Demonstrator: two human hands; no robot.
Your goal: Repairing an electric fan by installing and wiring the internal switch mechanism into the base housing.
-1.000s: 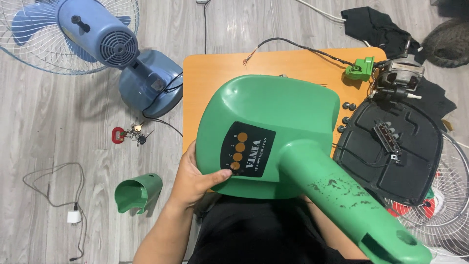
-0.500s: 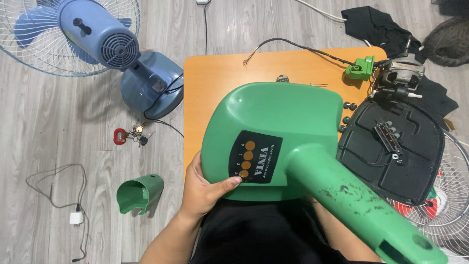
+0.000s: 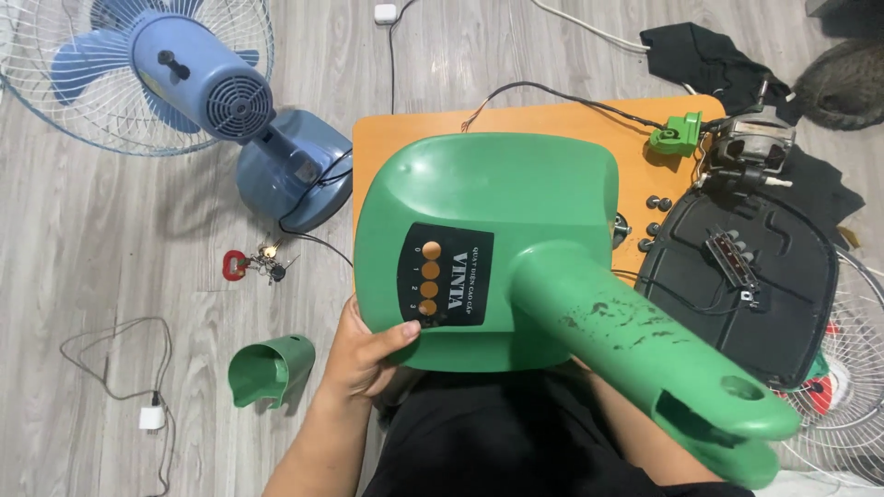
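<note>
Grey wood floor, orange low table. Left hand fingers curled, gripping green fan base at its near-left corner above table; right hand hidden beneath, grip unclear. Blue fan at left.

Left hand on green fan base over orange table

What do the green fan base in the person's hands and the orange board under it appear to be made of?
Green fan base: looks like moulded plastic with a smooth, slightly glossy finish; soft highlights on its rounded shell, dark scuffs on the neck. The left hand grips its lower edge.
Orange board: probably laminated wood or plastic, flat and matte with rounded corners; the look leaves it open.
</note>
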